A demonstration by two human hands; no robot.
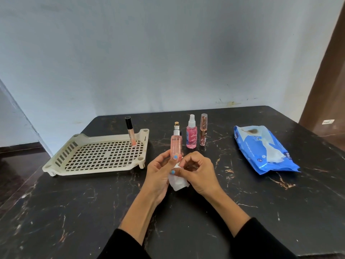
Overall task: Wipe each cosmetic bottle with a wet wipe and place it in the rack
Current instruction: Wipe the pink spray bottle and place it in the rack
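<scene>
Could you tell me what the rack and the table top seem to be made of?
The rack looks like cream moulded plastic, matt, judging by its grid of square holes. The table top seems polished black stone, perhaps marble, with pale veins.

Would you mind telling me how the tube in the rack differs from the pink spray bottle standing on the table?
The tube is slim with a black cap; the spray bottle is wider with a white nozzle. The tube leans in the rack; the bottle stands upright on the table. Neither is held.

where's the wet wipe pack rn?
Head view: the blue wet wipe pack lies flat on the black table, on the person's right, apart from the standing bottles and beyond the right hand.
</scene>
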